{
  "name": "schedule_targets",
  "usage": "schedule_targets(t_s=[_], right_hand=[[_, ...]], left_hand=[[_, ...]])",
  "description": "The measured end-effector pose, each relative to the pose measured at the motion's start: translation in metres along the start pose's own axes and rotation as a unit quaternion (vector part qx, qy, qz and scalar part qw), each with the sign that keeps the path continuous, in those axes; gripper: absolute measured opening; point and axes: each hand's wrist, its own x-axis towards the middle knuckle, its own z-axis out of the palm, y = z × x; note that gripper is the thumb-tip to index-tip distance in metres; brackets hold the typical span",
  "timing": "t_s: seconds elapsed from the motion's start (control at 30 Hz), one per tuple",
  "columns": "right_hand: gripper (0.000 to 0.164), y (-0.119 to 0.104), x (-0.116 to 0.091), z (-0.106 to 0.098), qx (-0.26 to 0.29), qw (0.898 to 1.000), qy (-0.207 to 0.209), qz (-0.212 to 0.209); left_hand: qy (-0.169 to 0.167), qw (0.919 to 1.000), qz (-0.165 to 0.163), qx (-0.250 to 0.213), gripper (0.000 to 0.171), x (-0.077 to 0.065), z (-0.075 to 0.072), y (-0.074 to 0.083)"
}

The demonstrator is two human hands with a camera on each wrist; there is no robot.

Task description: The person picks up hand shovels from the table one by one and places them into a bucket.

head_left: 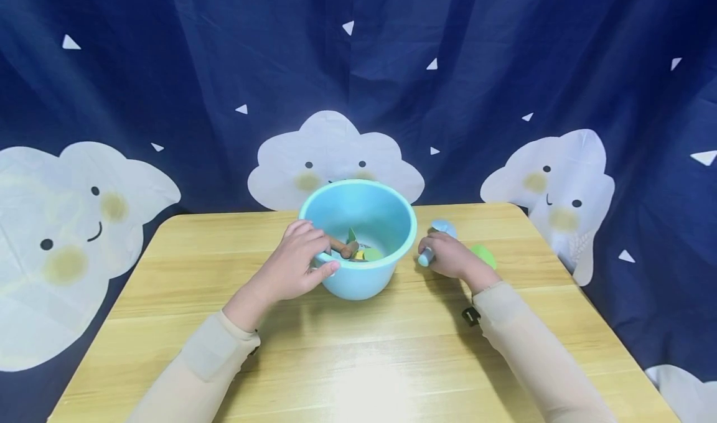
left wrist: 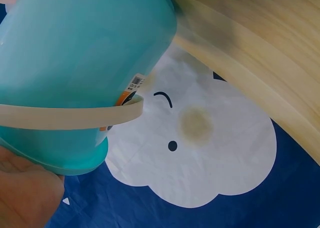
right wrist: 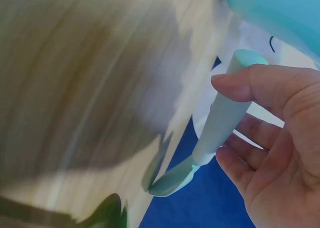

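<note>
A light-blue bucket [head_left: 364,283] stands upright on the wooden table, and my left hand [head_left: 291,264] grips its rim on the left side. Inside the bucket lie a brown-handled piece [head_left: 339,246] and several green and yellow pieces, partly hidden by the rim and my fingers. To the right of the bucket, my right hand [head_left: 452,256] holds a small toy shovel by its pale-blue handle [right wrist: 220,120]. The shovel's blade [right wrist: 175,180] points away from me, close to the tabletop. Just right of that hand is a bright green piece [head_left: 484,255], partly covered by the wrist.
A pale carrying handle [left wrist: 70,118] hangs against the bucket's outer wall, near a printed label [left wrist: 132,88]. The wooden table [head_left: 313,361] ends at a dark blue curtain [head_left: 213,50] printed with white clouds.
</note>
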Motion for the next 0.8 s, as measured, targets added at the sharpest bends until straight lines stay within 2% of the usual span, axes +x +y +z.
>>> schedule_targets(t_s=[0.17,0.37,0.53,0.8], right_hand=[[0.020,-0.004,-0.002,-0.008,0.025,0.999,-0.005,-0.024],[0.024,-0.008,-0.004,-0.018,0.054,0.997,-0.008,-0.050],[0.020,-0.011,-0.005,-0.026,0.089,0.995,-0.023,-0.048],[0.018,-0.012,-0.007,-0.033,0.127,0.990,-0.032,-0.044]], left_hand=[[0.006,1.0000,0.002,-0.002,0.046,0.000,0.000,0.001],[0.001,1.0000,-0.001,-0.007,0.041,0.000,-0.002,0.001],[-0.002,1.0000,-0.003,-0.006,0.038,0.000,-0.002,0.001],[0.000,1.0000,-0.001,-0.008,0.043,0.000,-0.002,0.002]])
